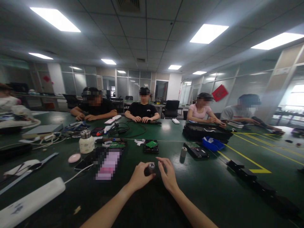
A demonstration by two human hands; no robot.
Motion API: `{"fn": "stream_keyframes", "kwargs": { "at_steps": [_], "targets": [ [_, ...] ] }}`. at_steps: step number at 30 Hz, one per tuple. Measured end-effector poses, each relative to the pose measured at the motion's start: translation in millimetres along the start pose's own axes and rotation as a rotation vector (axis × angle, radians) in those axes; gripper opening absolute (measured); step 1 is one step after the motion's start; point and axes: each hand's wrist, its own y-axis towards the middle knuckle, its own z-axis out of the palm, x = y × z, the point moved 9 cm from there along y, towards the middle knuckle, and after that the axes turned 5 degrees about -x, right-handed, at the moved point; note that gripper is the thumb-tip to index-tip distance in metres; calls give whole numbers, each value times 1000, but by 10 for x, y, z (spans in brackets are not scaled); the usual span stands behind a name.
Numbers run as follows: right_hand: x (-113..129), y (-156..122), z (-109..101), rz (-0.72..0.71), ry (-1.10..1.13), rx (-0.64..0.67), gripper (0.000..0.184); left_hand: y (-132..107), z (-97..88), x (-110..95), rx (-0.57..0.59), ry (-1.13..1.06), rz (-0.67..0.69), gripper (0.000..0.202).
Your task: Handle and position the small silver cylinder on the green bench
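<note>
My left hand [139, 175] is closed round a small dark cylinder with a silver top [150, 168], held just above the dark green table [213, 190]. Close on its right, my right hand [167, 174] has curled fingers at the cylinder's top; whether they touch it is unclear. Beyond my hands lie an opened hard drive with a green circuit board [151, 146], another opened drive [196, 149] and a small grey cylinder [183, 152] standing upright.
A white flask [86, 142], a pink round disc [74, 158], a white power strip [30, 201], a blue tray [213, 144] and tangled cables [125, 129] lie about. Several people sit along the table's far side. Yellow lines [251, 158] mark the right part.
</note>
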Motion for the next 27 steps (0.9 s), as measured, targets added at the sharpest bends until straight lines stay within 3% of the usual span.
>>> {"fn": "stream_keyframes", "kwargs": {
  "at_steps": [3, 6, 12, 20, 27],
  "targets": [
    [45, -21, 55, -32, -51, 63, 28, 1, -84, -40, -84, -38, 18, 58],
    [60, -33, 81, -40, -89, 92, 28, 0, -192, -56, -181, -67, 8, 55],
    [119, -42, 181, -65, -62, 185, 27, 8, -57, 46, -51, 48, -37, 32],
    [54, 19, 84, -25, 90, 42, 22, -1, -40, -17, 17, 66, -27, 30],
    [16, 23, 15, -2, 42, -31, 23, -5, -44, -53, 2, 40, -17, 31]
  ]
}}
